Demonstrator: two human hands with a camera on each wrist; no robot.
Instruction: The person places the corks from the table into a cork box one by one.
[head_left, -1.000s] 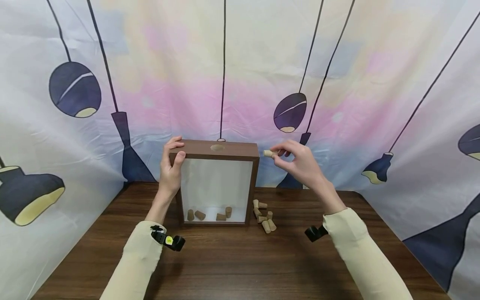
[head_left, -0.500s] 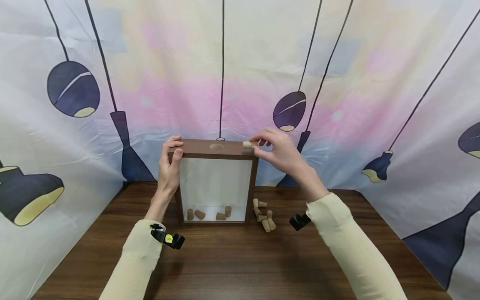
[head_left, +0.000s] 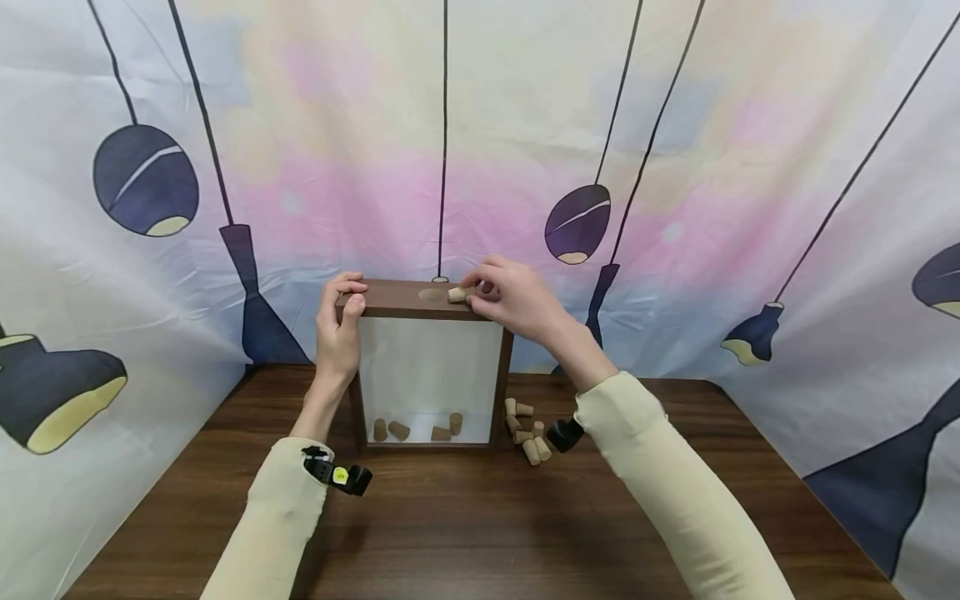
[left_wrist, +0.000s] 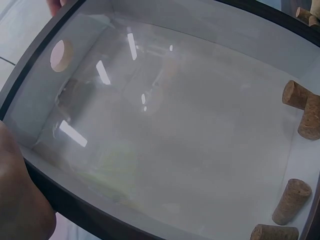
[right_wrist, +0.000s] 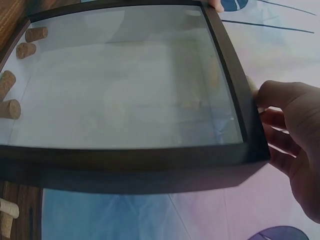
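Shows brown on the box frame and white on its back panel. Shades from pale tan on the corks at right to browner on the corks inside. Streaks dark brown across the table. Blends pink, cream and blue on the far cloth, patterned with navy lamps.

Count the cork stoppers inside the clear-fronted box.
4, all along the bottom of the box. Head view, left to right: first stopper and second stopper toward the left; third stopper and fourth stopper right of centre. None inside looks hidden.
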